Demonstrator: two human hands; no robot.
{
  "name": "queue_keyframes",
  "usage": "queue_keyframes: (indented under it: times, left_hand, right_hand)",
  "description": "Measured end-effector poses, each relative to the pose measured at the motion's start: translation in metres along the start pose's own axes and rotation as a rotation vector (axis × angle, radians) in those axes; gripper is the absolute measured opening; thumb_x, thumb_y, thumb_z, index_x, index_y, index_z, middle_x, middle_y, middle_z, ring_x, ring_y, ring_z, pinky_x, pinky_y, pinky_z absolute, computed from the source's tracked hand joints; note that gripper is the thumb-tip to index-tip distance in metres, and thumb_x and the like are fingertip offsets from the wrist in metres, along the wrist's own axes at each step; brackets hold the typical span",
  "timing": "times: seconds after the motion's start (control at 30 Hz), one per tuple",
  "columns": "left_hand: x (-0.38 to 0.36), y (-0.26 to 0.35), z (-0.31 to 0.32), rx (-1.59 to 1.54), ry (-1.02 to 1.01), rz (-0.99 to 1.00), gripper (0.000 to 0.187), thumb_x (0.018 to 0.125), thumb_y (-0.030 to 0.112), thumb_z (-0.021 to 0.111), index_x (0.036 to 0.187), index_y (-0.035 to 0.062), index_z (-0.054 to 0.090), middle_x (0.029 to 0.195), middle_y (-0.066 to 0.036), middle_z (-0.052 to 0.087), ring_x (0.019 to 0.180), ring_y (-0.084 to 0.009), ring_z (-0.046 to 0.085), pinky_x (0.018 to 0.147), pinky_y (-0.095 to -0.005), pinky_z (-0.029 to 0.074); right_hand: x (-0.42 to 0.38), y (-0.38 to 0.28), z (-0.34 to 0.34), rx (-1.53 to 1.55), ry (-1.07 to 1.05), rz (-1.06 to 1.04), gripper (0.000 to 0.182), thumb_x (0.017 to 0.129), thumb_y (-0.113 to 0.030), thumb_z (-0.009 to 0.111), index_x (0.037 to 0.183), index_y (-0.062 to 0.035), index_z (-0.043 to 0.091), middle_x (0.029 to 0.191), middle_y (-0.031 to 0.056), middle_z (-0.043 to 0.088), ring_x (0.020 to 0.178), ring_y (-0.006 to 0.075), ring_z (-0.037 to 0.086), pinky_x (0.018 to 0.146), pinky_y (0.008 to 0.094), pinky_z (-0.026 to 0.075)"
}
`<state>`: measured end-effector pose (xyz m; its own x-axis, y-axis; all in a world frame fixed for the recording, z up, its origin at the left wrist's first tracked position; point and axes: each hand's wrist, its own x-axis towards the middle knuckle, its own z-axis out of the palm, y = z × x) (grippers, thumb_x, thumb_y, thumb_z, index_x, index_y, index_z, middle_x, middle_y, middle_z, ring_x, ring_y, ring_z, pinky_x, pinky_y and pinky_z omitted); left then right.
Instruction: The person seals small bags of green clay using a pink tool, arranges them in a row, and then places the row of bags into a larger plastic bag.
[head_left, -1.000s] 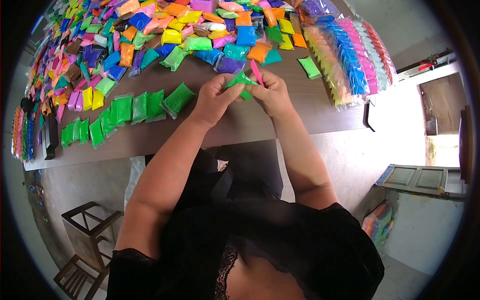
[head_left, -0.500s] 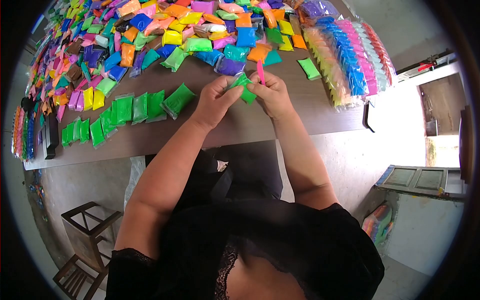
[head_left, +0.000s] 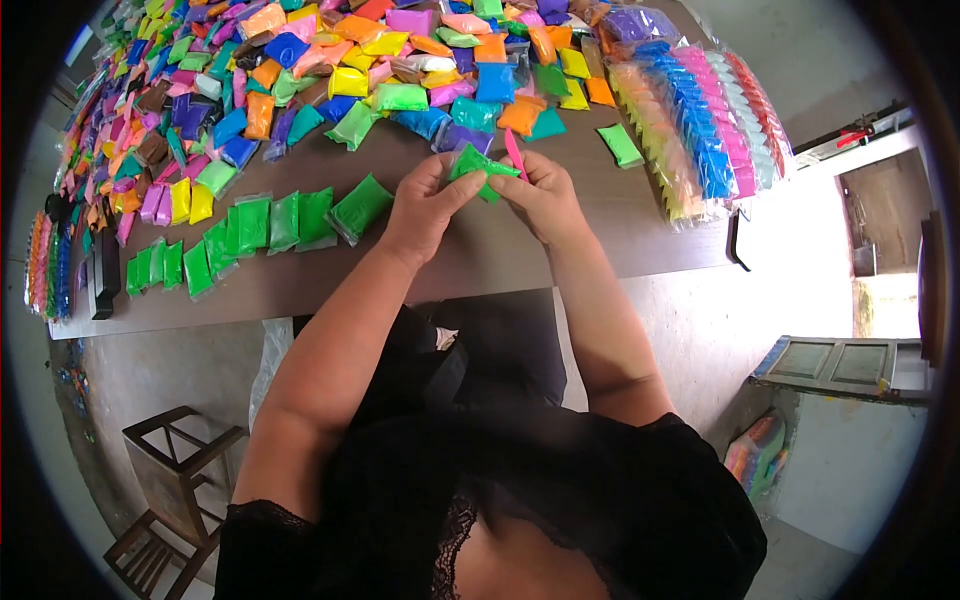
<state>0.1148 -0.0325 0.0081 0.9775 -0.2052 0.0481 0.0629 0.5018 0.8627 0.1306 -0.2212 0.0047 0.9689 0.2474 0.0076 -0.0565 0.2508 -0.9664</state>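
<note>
Between my two hands is a small green packet (head_left: 478,160) in clear plastic, held above the table. My left hand (head_left: 425,205) pinches its left side, thumb on top. My right hand (head_left: 543,195) grips the right side with thumb and fingers, and a flat pink tool (head_left: 514,150) sticks up from the same hand; its exact kind I cannot make out. Left of my hands, several green packets (head_left: 284,222) lie in a row, the largest-looking one (head_left: 360,208) nearest my left wrist. Just beyond my fingers lies a purple packet (head_left: 465,138).
A big heap of coloured packets (head_left: 400,97) covers the table's far side. Strips of joined packets (head_left: 690,120) lie at the right end, beside a lone light green packet (head_left: 621,146). The brown tabletop (head_left: 600,220) ends near my forearms. A wooden chair (head_left: 180,470) stands lower left.
The green packet has turned in my fingers and now lies more sideways. The pink tool leans further left. Both hands stay in nearly the same place.
</note>
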Motion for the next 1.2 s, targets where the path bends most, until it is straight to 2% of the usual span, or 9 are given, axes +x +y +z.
queue_keyframes:
  times: [0.13, 0.23, 0.33, 0.47, 0.63, 0.77, 0.87, 1.07, 1.2]
  left_hand:
    - [-0.001, 0.002, 0.001, 0.0, -0.026, -0.01, 0.024, 0.091, 0.011, 0.073, 0.112, 0.0046, 0.064, 0.102, -0.001, 0.067, 0.093, -0.0064, 0.06, 0.086, -0.0244, 0.049]
    - [-0.001, 0.002, 0.002, -0.04, 0.012, -0.005, 0.022, 0.09, 0.011, 0.074, 0.109, 0.0055, 0.064, 0.101, -0.001, 0.067, 0.092, -0.0062, 0.06, 0.085, -0.0241, 0.049]
    - [0.0, -0.003, -0.002, -0.031, 0.002, -0.006, 0.022, 0.09, 0.011, 0.075, 0.109, 0.0058, 0.064, 0.101, -0.001, 0.067, 0.092, -0.0067, 0.061, 0.084, -0.0246, 0.05]
    - [0.001, -0.005, -0.003, 0.054, -0.023, 0.006, 0.027, 0.089, 0.012, 0.076, 0.112, 0.0048, 0.064, 0.102, -0.001, 0.067, 0.091, -0.007, 0.061, 0.082, -0.0247, 0.05]
    - [0.0, 0.006, 0.007, 0.06, -0.041, -0.035, 0.035, 0.09, 0.014, 0.074, 0.122, 0.0029, 0.063, 0.106, 0.0, 0.066, 0.092, -0.0061, 0.059, 0.081, -0.0231, 0.048]
    - [0.002, -0.002, -0.007, 0.041, -0.06, -0.032, 0.032, 0.092, 0.013, 0.072, 0.121, 0.0026, 0.063, 0.107, 0.0, 0.066, 0.093, -0.0063, 0.059, 0.082, -0.0235, 0.048]
    - [0.001, -0.004, -0.006, 0.051, -0.048, -0.01, 0.031, 0.092, 0.012, 0.07, 0.12, 0.0025, 0.064, 0.108, 0.0, 0.066, 0.093, -0.0062, 0.059, 0.084, -0.0242, 0.048]
    - [-0.003, 0.004, 0.006, 0.156, -0.099, 0.036, 0.027, 0.093, 0.013, 0.069, 0.118, 0.0049, 0.065, 0.104, 0.002, 0.066, 0.095, -0.0059, 0.058, 0.087, -0.0246, 0.047]
    - [0.0, 0.003, 0.002, 0.113, -0.071, -0.007, 0.024, 0.095, 0.015, 0.067, 0.116, 0.0034, 0.067, 0.1, 0.002, 0.067, 0.089, -0.0043, 0.059, 0.081, -0.0224, 0.047]
  right_hand:
    - [-0.001, -0.003, -0.003, -0.109, -0.001, 0.001, 0.015, 0.085, -0.01, 0.077, 0.094, -0.0016, 0.069, 0.089, -0.0009, 0.063, 0.08, 0.007, 0.056, 0.071, 0.0224, 0.044]
    - [0.0, -0.002, 0.004, -0.111, 0.001, -0.087, 0.013, 0.085, -0.01, 0.077, 0.09, -0.0005, 0.07, 0.089, -0.0002, 0.062, 0.083, 0.009, 0.056, 0.071, 0.024, 0.044]
    - [-0.002, -0.009, 0.007, -0.065, -0.001, -0.066, 0.012, 0.086, -0.01, 0.076, 0.088, 0.0009, 0.07, 0.091, 0.001, 0.062, 0.084, 0.011, 0.056, 0.072, 0.026, 0.044]
    - [0.0, -0.002, -0.004, -0.171, -0.002, -0.046, 0.011, 0.087, -0.009, 0.075, 0.087, 0.0007, 0.07, 0.092, 0.0017, 0.061, 0.084, 0.0115, 0.056, 0.073, 0.0269, 0.044]
    - [0.002, 0.0, -0.001, 0.017, 0.064, -0.144, 0.009, 0.089, -0.008, 0.073, 0.086, 0.0, 0.07, 0.089, 0.0022, 0.061, 0.083, 0.0107, 0.056, 0.073, 0.0268, 0.044]
    - [0.003, 0.002, 0.005, -0.064, 0.054, -0.181, 0.011, 0.088, -0.01, 0.075, 0.087, 0.0004, 0.069, 0.091, 0.0019, 0.061, 0.082, 0.0101, 0.055, 0.073, 0.0259, 0.044]
    - [0.001, -0.001, 0.006, -0.01, 0.024, -0.065, 0.013, 0.087, -0.01, 0.076, 0.088, 0.0003, 0.068, 0.092, 0.0019, 0.06, 0.083, 0.01, 0.056, 0.073, 0.0254, 0.045]
    - [0.002, -0.001, 0.003, -0.181, 0.045, -0.218, 0.012, 0.084, -0.009, 0.076, 0.086, -0.0007, 0.067, 0.09, 0.0016, 0.06, 0.081, 0.0106, 0.056, 0.072, 0.0265, 0.045]
    - [0.001, 0.0, 0.001, -0.238, 0.037, -0.258, 0.011, 0.083, -0.008, 0.075, 0.084, -0.0013, 0.067, 0.089, 0.0014, 0.06, 0.081, 0.0107, 0.056, 0.071, 0.0272, 0.044]
